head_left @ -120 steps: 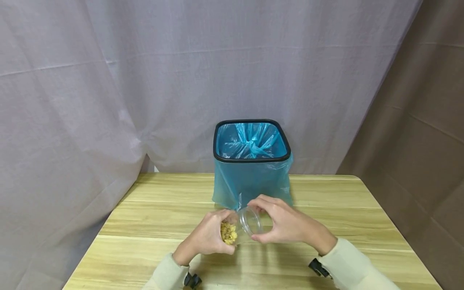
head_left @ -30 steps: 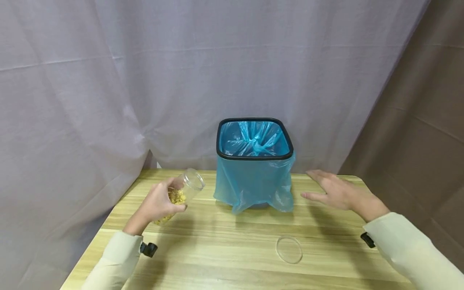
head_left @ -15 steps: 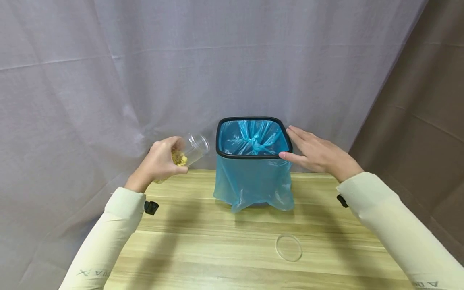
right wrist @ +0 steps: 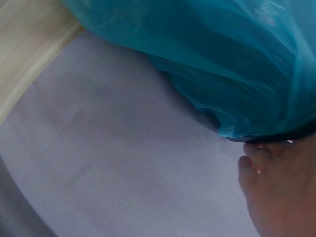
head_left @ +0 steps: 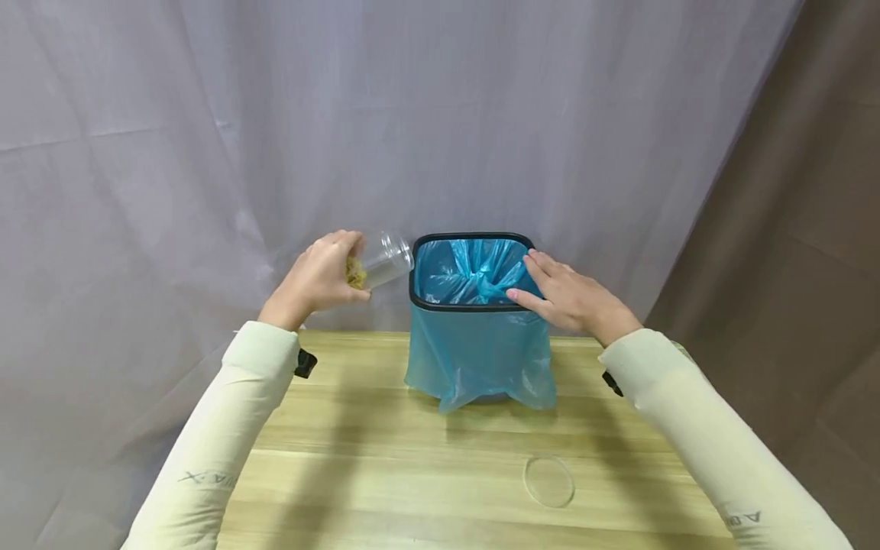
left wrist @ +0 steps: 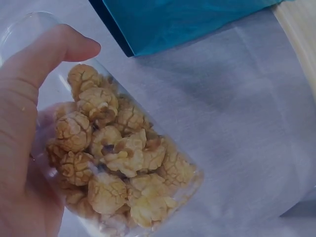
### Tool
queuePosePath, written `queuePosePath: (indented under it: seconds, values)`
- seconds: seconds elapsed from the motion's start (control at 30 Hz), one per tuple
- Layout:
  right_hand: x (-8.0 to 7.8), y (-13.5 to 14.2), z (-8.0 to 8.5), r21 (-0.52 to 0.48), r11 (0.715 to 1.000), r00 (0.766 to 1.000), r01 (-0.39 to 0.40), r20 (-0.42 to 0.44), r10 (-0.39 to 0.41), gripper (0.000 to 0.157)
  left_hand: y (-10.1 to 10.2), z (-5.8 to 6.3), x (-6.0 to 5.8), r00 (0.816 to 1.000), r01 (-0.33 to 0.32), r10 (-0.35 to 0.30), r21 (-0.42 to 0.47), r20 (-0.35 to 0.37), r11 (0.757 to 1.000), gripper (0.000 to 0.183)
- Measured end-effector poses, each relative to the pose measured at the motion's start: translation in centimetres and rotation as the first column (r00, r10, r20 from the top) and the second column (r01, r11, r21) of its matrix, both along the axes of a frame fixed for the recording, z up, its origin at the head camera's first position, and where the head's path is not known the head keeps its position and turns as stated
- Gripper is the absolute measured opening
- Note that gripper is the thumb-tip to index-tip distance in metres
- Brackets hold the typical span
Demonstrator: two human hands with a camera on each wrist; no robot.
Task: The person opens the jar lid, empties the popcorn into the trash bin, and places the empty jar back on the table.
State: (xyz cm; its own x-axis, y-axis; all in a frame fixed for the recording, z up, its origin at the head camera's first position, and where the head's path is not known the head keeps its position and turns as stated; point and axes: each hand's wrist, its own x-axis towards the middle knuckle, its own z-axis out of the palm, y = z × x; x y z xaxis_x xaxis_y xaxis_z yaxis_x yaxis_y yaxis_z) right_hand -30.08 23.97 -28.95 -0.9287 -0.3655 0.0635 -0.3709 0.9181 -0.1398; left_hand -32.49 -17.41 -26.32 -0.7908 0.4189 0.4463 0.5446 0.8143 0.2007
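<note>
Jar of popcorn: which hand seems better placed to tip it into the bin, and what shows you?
Probably the left hand: it grips the jar, tilted with its mouth beside the bin's rim. The right hand is at the opposite rim, without the jar.

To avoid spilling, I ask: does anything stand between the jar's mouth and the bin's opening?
Only the left bin rim, beside the mouth of the tilted jar; contact is unclear. Nothing else visible stands between.
</note>
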Motion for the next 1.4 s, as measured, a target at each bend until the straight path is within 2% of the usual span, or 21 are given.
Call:
queuePosePath:
  seconds: [0.1,0.23,0.6,0.93,1.17,1.4]
  values:
    - [-0.1,0.0,-0.8,-0.004,1.0,1.0,-0.005,0.009,0.005,0.099,0.1,0.1,-0.2,1.0,-0.009,0.009,-0.036,-0.003,0.999,0.074]
    - [-0.2,-0.1,-1.0,-0.009,1.0,1.0,-0.009,0.0,0.009,0.098,0.2,0.4,-0.6,0.999,-0.012,0.01,-0.08,-0.031,0.997,0.083]
    - [-0.2,0.0,-1.0,-0.009,1.0,1.0,0.005,-0.023,-0.005,0.097,1.5,1.4,-1.1,0.99,0.01,-0.034,-0.168,-0.138,0.986,0.086]
    - [-0.4,0.0,-1.0,0.009,1.0,0.999,0.005,-0.043,-0.004,0.096,2.5,1.6,-1.5,0.965,0.011,-0.079,-0.264,-0.251,0.964,0.082]
    - [-0.2,-0.1,-0.8,0.017,1.0,0.999,0.003,-0.045,-0.002,0.095,3.3,1.9,-1.6,0.938,0.012,-0.124,-0.326,-0.323,0.945,0.079]
    - [-0.2,-0.6,-0.9,0.018,1.0,0.999,-0.002,-0.047,0.003,0.096,3.0,1.6,-1.8,0.917,-0.002,-0.143,-0.363,-0.373,0.932,0.082]
